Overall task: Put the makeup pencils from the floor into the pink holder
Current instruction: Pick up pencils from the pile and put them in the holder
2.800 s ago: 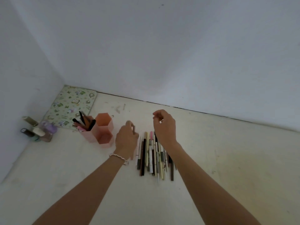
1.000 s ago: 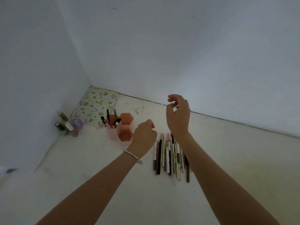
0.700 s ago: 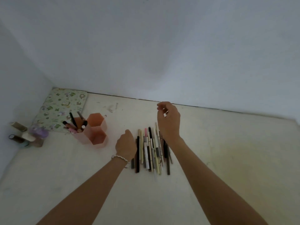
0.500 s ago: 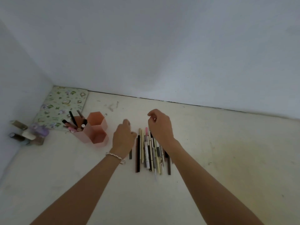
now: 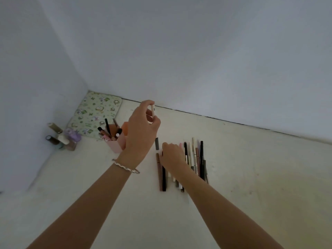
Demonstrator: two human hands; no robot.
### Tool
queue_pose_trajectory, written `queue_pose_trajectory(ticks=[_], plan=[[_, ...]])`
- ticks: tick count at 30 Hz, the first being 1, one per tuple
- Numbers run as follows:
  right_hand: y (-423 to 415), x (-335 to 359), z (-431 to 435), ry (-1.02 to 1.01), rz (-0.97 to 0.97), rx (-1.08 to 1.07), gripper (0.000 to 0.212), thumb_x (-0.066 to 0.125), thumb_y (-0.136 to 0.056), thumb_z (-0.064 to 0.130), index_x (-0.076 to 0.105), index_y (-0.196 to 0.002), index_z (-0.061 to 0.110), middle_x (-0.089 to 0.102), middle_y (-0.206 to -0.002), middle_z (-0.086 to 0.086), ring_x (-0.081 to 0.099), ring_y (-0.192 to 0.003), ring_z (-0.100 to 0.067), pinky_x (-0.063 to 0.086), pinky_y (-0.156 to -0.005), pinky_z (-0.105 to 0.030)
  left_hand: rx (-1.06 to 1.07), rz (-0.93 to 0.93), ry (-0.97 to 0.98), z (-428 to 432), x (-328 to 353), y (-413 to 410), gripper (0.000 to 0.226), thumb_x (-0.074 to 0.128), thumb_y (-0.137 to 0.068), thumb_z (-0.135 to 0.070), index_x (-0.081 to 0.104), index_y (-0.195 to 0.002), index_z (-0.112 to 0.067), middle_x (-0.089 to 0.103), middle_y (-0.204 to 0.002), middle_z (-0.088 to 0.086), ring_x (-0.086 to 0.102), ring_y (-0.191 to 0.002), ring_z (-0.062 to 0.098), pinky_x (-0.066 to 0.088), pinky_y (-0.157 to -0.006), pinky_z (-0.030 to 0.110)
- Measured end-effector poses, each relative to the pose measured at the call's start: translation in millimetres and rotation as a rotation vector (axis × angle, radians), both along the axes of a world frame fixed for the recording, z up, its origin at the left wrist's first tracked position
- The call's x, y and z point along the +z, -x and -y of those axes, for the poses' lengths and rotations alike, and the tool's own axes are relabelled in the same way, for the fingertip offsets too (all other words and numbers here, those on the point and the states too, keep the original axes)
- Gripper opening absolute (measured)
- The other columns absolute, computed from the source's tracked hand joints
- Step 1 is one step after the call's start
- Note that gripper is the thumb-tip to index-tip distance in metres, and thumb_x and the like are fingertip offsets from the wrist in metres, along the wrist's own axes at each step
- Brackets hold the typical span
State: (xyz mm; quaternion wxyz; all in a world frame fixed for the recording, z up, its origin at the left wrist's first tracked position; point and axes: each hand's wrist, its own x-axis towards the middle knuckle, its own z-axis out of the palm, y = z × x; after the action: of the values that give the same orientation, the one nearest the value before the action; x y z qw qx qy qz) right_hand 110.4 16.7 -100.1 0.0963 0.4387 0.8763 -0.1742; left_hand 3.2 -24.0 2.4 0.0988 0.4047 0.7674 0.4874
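Pencils (image 5: pixel 195 159) lie in a floor row, long axes running six to twelve o'clock, under the right hand (image 5: pixel 171 155), whose grip cannot be told. The left hand (image 5: pixel 141 131) pinches one white pencil (image 5: pixel 153 112) upright; the pink holder (image 5: pixel 117 141) stands just beside it at nine o'clock, nearer that hand.

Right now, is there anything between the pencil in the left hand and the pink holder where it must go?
Nothing visible blocks it. The left hand holds a white and grey makeup pencil upright, just right of the pink hexagonal plastic holder. The hand itself hides the holder's right part, so I cannot see that opening.
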Motion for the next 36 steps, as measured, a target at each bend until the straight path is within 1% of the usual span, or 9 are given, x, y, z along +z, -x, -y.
queue_pose_trajectory(ticks=[3, 7, 11, 16, 20, 24, 27, 33, 36], plan=[[6, -2, 4, 0.033, -0.029, -0.023, 0.018, 0.051, -0.091, 0.005, 0.054, -0.107, 0.01, 0.062, -0.102, -0.008, 0.06, -0.097, -0.023, 0.046, -0.095, -0.036, 0.003, 0.037, 0.016, 6, 4, 7, 0.036, 0.061, -0.086, -0.015, 0.055, -0.118, -0.029, 0.062, -0.087, -0.007, 0.062, -0.081, 0.013, 0.057, -0.076, 0.036], [8, 6, 0, 0.102, -0.117, -0.11, 0.011, 0.054, -0.087, 0.008, 0.056, -0.098, 0.006, 0.059, -0.087, -0.006, 0.062, -0.083, -0.022, 0.049, -0.076, -0.03, 0.026, 0.034, -0.108, 14, 16, 14, 0.036, 0.062, -0.087, -0.008, 0.058, -0.118, -0.024, 0.063, -0.089, -0.006, 0.062, -0.079, 0.004, 0.055, -0.07, 0.016], [13, 50, -30, 0.089, -0.476, -0.399, 0.012, 0.059, -0.08, 0.013, 0.059, -0.092, 0.01, 0.059, -0.071, 0.002, 0.053, -0.06, -0.013, 0.038, -0.048, -0.021, 0.272, -0.102, -0.282, 29, 42, 66, 0.034, 0.06, -0.085, -0.005, 0.057, -0.117, -0.017, 0.065, -0.094, 0.001, 0.062, -0.077, 0.004, 0.05, -0.067, 0.007], [33, 107, -41, 0.116, -0.965, -0.486, 0.013, 0.062, -0.082, 0.012, 0.057, -0.093, 0.017, 0.059, -0.066, 0.007, 0.046, -0.048, 0.0, 0.04, -0.05, -0.014, 0.309, -0.126, -0.093, 55, 25, 99, 0.029, 0.059, -0.087, -0.004, 0.056, -0.115, -0.011, 0.066, -0.093, 0.008, 0.065, -0.081, 0.019, 0.057, -0.074, 0.035], [54, 130, -22, 0.081, -1.212, -0.404, 0.016, 0.06, -0.085, 0.006, 0.056, -0.097, 0.016, 0.056, -0.072, 0.009, 0.049, -0.06, -0.001, 0.042, -0.058, -0.014, 0.24, -0.171, 0.128, 62, -2, 96, 0.021, 0.061, -0.088, -0.014, 0.066, -0.108, -0.009, 0.066, -0.107, 0.009, 0.057, -0.105, 0.026, 0.039, -0.093, 0.03], [78, 143, -1, -0.016, -1.394, -0.273, 0.019, 0.059, -0.087, 0.003, 0.055, -0.102, 0.014, 0.057, -0.08, 0.009, 0.053, -0.07, -0.006, 0.045, -0.066, -0.015, 0.397, -0.126, 0.013, 76, 9, 111, 0.027, 0.05, -0.092, -0.021, 0.069, -0.108, -0.012, 0.066, -0.113, 0.007, 0.055, -0.111, 0.025, 0.037, -0.1, 0.031], [98, 141, 10, -0.073, -1.385, -0.167, 0.019, 0.057, -0.089, 0.006, 0.054, -0.105, 0.016, 0.057, -0.086, 0.006, 0.055, -0.076, -0.013, 0.048, -0.071, -0.021, 0.433, -0.065, -0.103, 85, 30, 121, 0.03, 0.044, -0.092, -0.017, 0.066, -0.111, -0.011, 0.066, -0.112, 0.004, 0.059, -0.106, 0.021, 0.046, -0.097, 0.039], [110, 93, 32, -0.143, -1.016, 0.125, 0.014, 0.058, -0.091, 0.004, 0.063, -0.104, 0.006, 0.065, -0.094, -0.003, 0.054, -0.087, -0.016, 0.047, -0.079, -0.029, 0.41, 0.038, -0.21, 93, 61, 108, 0.028, 0.044, -0.087, -0.005, 0.065, -0.104, -0.011, 0.068, -0.105, 0.0, 0.064, -0.095, 0.014, 0.051, -0.079, 0.024], [102, 79, 36, -0.156, -0.898, 0.186, 0.021, 0.058, -0.088, 0.003, 0.069, -0.105, 0.005, 0.069, -0.101, -0.007, 0.058, -0.097, -0.022, 0.045, -0.089, -0.027, 0.297, 0.12, -0.175, 90, 61, 85, 0.026, 0.047, -0.082, 0.001, 0.064, -0.088, -0.018, 0.068, -0.086, -0.004, 0.067, -0.077, 0.014, 0.05, -0.065, 0.019]])
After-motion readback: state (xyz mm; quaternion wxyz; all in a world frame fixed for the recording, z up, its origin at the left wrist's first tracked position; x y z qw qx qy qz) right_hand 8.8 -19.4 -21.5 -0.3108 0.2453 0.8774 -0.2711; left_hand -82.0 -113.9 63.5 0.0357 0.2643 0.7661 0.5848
